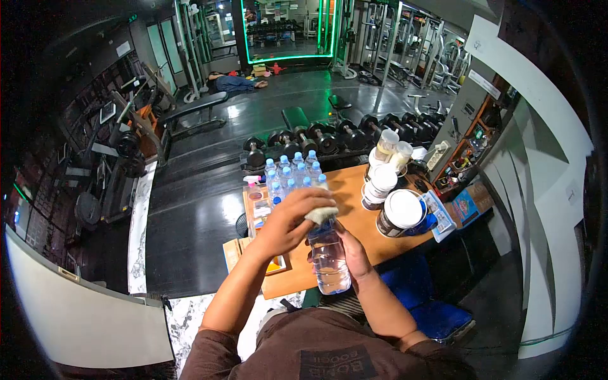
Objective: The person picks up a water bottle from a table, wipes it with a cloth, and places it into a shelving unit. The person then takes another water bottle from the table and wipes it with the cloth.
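Close in front of my chest, a clear water bottle [330, 266] is held tilted, its base toward me. My right hand [354, 252] is wrapped round its side. My left hand [288, 221] is closed on a pale cloth [322, 215], which lies over the bottle's top end and hides the cap. Just beyond my hands, several blue-capped water bottles [297, 174] stand upright in a cluster on the wooden table [297, 278].
Black-and-white tubs [403, 210] stand on the table's right side. Books [276, 265] lie at its left edge. A blue chair [437, 320] is at my right. Behind the table runs a dumbbell rack [323, 138]. A person [235, 83] lies on the far floor.
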Demonstrator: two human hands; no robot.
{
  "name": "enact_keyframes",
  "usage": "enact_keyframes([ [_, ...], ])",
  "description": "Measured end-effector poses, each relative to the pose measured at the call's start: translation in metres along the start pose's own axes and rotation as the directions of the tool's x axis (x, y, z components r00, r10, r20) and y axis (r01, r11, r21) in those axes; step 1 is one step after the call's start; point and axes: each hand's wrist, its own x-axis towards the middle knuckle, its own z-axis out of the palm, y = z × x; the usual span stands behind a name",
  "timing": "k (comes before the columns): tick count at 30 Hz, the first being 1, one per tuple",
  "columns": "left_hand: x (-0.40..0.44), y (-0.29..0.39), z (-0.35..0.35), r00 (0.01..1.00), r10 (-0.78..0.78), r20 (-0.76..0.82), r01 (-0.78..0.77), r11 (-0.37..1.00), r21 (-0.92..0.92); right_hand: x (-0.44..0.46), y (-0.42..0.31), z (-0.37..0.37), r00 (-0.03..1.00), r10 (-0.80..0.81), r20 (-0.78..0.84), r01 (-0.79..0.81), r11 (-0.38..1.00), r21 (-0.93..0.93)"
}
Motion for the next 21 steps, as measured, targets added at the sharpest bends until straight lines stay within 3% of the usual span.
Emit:
enact_keyframes([
  [1, -0.002, 0.000, 0.002, 0.997, 0.014, 0.073, -0.014, 1.000, -0.003, 0.000, 0.001, -0.002, 1.000, -0.028, 0.011, 0.028, 0.999, 0.019],
  [3, -0.011, -0.003, 0.008, 0.997, 0.021, 0.074, -0.021, 1.000, 0.010, 0.001, -0.004, -0.007, 1.000, -0.009, 0.001, 0.009, 0.999, 0.033],
  [5, -0.024, -0.008, 0.017, 1.000, -0.018, -0.026, 0.018, 1.000, 0.002, 0.000, -0.010, -0.005, 1.000, 0.011, -0.008, -0.011, 0.999, 0.047],
  [7, -0.038, -0.007, 0.030, 0.995, -0.065, -0.082, 0.061, 0.997, -0.051, -0.005, -0.018, 0.004, 0.989, 0.075, -0.130, -0.069, 0.996, 0.053],
  [10, -0.054, 0.000, 0.046, 0.955, -0.155, -0.255, 0.130, 0.985, -0.110, -0.002, -0.015, -0.002, 0.989, 0.056, -0.137, -0.049, 0.997, 0.061],
  [13, -0.058, -0.004, 0.040, 0.946, -0.200, -0.256, 0.150, 0.968, -0.199, -0.001, -0.014, -0.005, 0.984, 0.063, -0.168, -0.054, 0.997, 0.059],
  [15, -0.051, -0.001, 0.037, 0.892, -0.250, -0.377, 0.210, 0.967, -0.146, 0.002, -0.012, -0.011, 0.991, 0.102, -0.091, -0.100, 0.995, 0.027],
  [17, -0.035, 0.007, 0.028, 0.900, -0.207, -0.384, 0.158, 0.975, -0.156, 0.006, -0.002, -0.006, 0.996, 0.037, -0.076, -0.035, 0.999, 0.021],
  [19, -0.024, 0.003, 0.018, 0.978, -0.024, -0.209, 0.033, 0.999, 0.040, 0.008, 0.010, -0.011, 0.998, -0.035, -0.059, 0.036, 0.999, 0.016],
  [20, -0.019, 0.004, 0.015, 0.996, 0.007, -0.084, 0.000, 0.997, 0.074, 0.010, 0.020, -0.024, 0.999, -0.031, -0.009, 0.031, 0.999, 0.015],
  [21, -0.019, 0.005, 0.018, 0.996, 0.006, -0.085, 0.001, 0.997, 0.076, 0.011, 0.020, -0.022, 0.999, -0.028, 0.039, 0.027, 1.000, 0.014],
])
